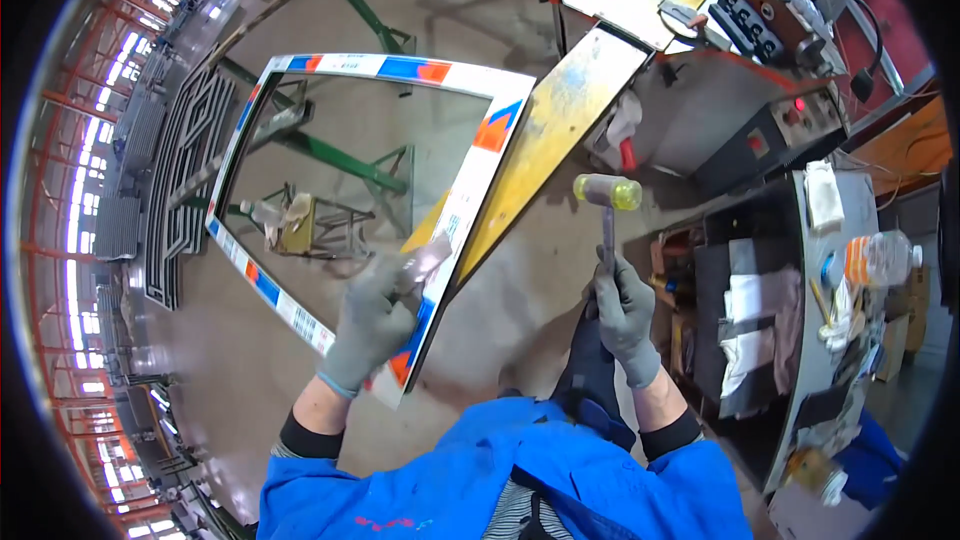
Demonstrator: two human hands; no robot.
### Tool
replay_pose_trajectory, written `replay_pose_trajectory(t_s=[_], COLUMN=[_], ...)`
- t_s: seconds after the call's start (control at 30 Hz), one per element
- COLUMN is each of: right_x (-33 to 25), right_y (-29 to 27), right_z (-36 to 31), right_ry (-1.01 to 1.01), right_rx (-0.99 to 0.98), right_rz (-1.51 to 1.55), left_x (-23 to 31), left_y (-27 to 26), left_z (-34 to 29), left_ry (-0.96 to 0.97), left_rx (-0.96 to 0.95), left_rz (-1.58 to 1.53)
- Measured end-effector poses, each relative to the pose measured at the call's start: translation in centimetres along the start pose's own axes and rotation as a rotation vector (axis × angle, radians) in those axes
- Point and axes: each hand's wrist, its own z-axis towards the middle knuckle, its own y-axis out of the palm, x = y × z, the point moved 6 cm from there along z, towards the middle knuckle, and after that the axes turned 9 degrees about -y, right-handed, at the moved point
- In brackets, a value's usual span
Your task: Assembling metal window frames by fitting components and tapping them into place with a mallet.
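My left hand (372,315), gloved in grey, is clenched around a flat pale piece (428,260), blurred at its edges, while my right hand (625,308) grasps the handle of a mallet (608,192) with a translucent yellow head. Just beyond the left fist, and partly hidden by it, I have the window-like frame (462,202), banded in white, blue and orange; its right rail overlaps a yellow board (540,155) that slants away. Through its opening I make out a green trestle (340,162) and a small stool (297,238). To my right a shelf unit (850,202) with a plastic bottle (885,258) on top bounds the space beside the mallet. Both forearms reach forward from the lower edge, the left angled inward, the right holding the mallet head-up, apart from the frame.
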Motion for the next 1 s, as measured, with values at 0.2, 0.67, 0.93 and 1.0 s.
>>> replay_pose_trajectory(t_s=[0.2,0.67,0.93,1.0], right_x=[-1.6,1.1,1.6,1.4], right_y=[-3.2,-3.0,-2.8,-2.7], right_z=[14.1,23.9,24.0,23.8], right_ry=[0.040,0.313,0.384,0.457], right_rx=[-0.132,-0.282,-0.332,-0.333], right_rz=[0.019,0.179,0.214,0.261], left_x=[5.3,6.3,5.7,4.5], left_y=[6.0,11.2,10.3,10.3], left_z=[13.8,26.5,24.4,23.6], left_ry=[0.036,0.036,-0.060,-0.120], left_rx=[0.139,-0.060,0.089,0.036], left_rz=[0.339,0.544,0.508,0.493])
